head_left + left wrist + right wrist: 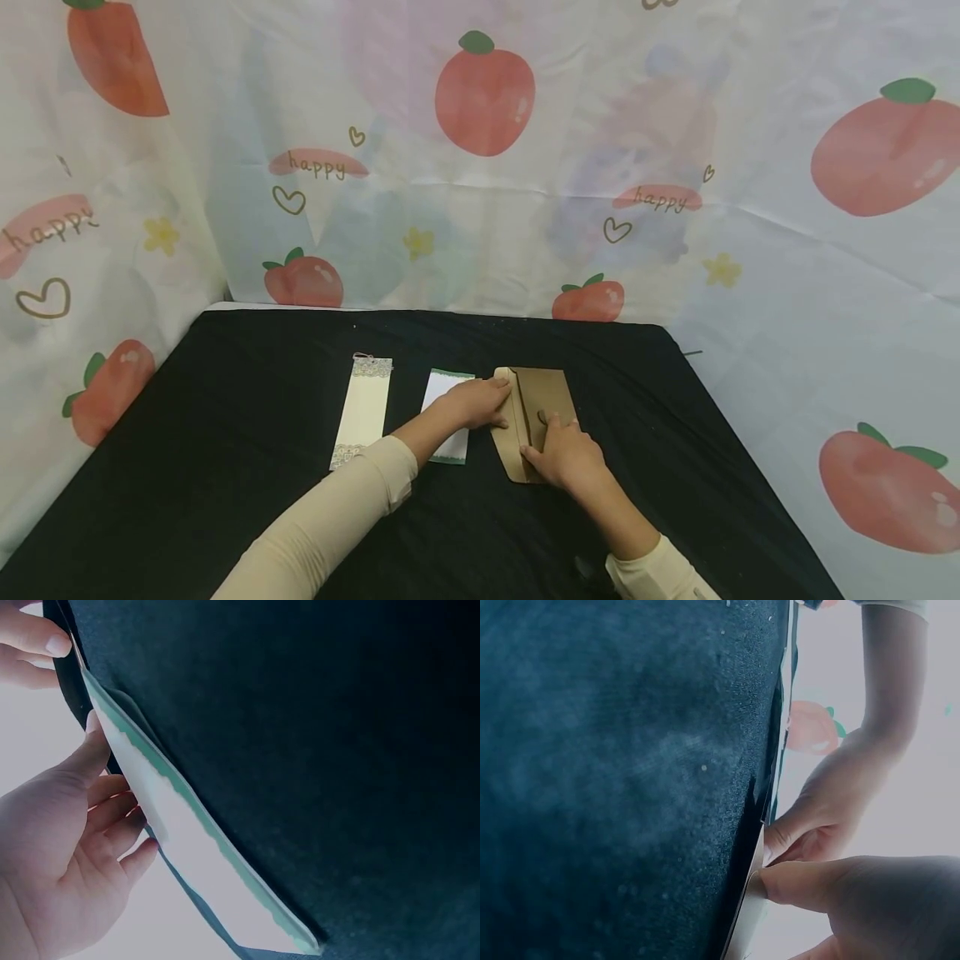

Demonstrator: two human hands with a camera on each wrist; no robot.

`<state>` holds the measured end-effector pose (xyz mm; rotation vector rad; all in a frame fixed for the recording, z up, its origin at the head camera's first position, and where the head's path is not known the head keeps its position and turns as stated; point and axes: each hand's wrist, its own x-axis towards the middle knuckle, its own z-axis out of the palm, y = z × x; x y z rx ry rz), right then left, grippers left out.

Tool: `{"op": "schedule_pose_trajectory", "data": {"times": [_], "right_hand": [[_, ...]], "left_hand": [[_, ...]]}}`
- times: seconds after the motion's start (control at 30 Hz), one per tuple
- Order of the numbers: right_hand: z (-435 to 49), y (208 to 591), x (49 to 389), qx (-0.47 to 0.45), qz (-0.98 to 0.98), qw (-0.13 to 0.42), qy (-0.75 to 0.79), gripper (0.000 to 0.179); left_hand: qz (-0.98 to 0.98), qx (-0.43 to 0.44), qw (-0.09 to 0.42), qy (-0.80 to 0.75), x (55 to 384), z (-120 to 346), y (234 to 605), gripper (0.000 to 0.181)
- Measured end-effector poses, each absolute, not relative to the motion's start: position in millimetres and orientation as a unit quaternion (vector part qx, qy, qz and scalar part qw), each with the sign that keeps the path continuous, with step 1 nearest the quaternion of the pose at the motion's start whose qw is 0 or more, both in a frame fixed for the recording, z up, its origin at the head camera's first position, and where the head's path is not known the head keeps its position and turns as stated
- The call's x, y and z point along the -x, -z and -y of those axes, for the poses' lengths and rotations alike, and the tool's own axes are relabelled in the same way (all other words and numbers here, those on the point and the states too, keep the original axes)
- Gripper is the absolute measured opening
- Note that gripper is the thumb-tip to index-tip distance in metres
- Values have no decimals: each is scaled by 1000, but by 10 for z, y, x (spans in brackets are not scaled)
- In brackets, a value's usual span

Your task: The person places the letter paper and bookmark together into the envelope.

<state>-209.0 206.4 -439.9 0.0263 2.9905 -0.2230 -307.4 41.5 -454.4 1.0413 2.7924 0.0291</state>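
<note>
A brown paper envelope (pixel 551 387) lies on the black cloth, its flap along the left side and a small dark fastener near its middle. My left hand (pixel 480 402) reaches across the white card and rests on the flap side, thumb and fingers spread apart. On the envelope's lower part, my right hand (pixel 570 454) presses with thumb and forefinger, the forefinger near the fastener. The right wrist view shows the right thumb (pixel 795 885) against the envelope's edge (pixel 746 915). Under the left forearm, the green-edged white card (pixel 447 450) is partly hidden.
Left of the white card lies a long cream bookmark-like card (pixel 362 408) with lace-patterned ends and a string at the top. Black cloth (pixel 247 433) covers the table. A fruit-printed curtain (pixel 480 225) hangs behind and at both sides.
</note>
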Motion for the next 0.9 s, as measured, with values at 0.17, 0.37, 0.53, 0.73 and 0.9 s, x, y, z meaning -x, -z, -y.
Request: {"op": "schedule_pose_trajectory", "data": {"times": [0.17,0.37,0.53,0.73,0.9], "right_hand": [[-2062,4405,2091,-4,-995,71,70,77],[-2060,4407,2087,-7,-995,68,71,78],[-2062,4396,2097,-11,-994,75,75,75],[-2091,4366,2127,-1,-991,84,102,77],[-2097,4343,2139,8,-990,91,105,78]], "left_hand": [[-933,-349,81,-12,3079,-406,4556,71],[-933,-349,83,-11,3080,-399,4560,70],[-933,-350,77,-14,3097,-406,4563,69],[-934,-348,74,-19,3123,-415,4584,71],[-936,-342,77,-26,3120,-405,4600,71]]}}
